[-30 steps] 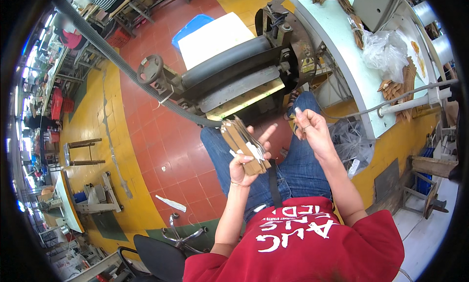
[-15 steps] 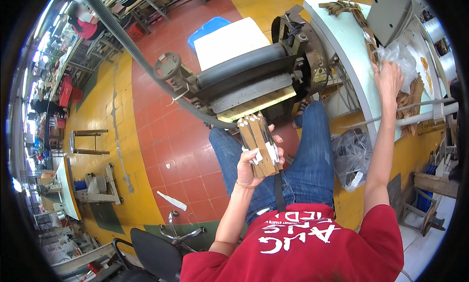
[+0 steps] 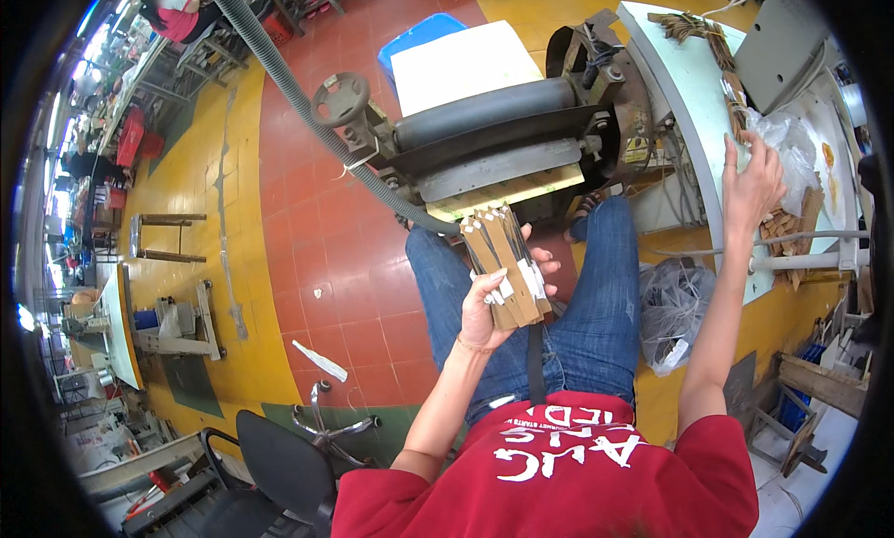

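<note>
My left hand [image 3: 481,316] grips a bundle of flat brown strips [image 3: 503,258] with white tips and white bands, held upright over my lap. Its thumb lies across the front while the other fingers reach around the far side. Out to the right, my right hand [image 3: 754,184] is open above the edge of a pale table [image 3: 684,100], fingers apart and nothing visible in them. Beside those fingers sits a crumpled clear plastic bag [image 3: 792,151]. More brown strips [image 3: 792,231] lie partly behind the right hand, and another bunch [image 3: 694,27] rests at the table's far end.
A roller machine [image 3: 484,109] with a handwheel [image 3: 341,98] stands just beyond my knees. A grey corrugated hose [image 3: 279,72] slants down past its left side. Stuffed plastic bag [image 3: 675,310] lies right of my leg; an office chair [image 3: 284,463] stands behind left. Another person [image 3: 177,16] sits far left.
My right hand has come off the clear bag, its fingers now spread. The left hand keeps hold of the strips. The whole view has shifted slightly.
</note>
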A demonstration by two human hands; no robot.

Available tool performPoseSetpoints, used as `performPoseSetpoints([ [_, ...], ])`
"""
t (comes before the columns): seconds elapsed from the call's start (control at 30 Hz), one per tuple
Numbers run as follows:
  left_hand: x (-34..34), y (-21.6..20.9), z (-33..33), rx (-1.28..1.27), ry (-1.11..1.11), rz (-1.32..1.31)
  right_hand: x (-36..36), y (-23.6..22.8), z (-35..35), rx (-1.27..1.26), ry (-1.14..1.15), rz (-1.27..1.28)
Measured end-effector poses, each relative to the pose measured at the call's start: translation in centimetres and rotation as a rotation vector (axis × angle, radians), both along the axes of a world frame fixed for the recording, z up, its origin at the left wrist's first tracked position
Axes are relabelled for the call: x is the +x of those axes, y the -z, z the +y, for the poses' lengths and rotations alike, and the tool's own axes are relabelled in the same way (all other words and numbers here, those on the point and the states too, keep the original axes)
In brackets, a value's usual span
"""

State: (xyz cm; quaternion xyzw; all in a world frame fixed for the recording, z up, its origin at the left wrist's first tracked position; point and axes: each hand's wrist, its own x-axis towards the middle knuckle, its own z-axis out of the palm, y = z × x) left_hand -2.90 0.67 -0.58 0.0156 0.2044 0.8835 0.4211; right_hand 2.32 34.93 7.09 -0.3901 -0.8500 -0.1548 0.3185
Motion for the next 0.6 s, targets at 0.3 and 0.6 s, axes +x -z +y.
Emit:
performPoseSetpoints([
  [0.3, -0.9, 1.2, 0.7, -0.197, -0.165, 0.146, 0.5, 5.8, -20.9, -1.682, -0.688, 0.121],
  [0.6, -1.3, 3.4, 0.6, -0.166, -0.187, 0.056, -0.5, 8.1, -21.2, -1.799, -0.606, 0.259],
])
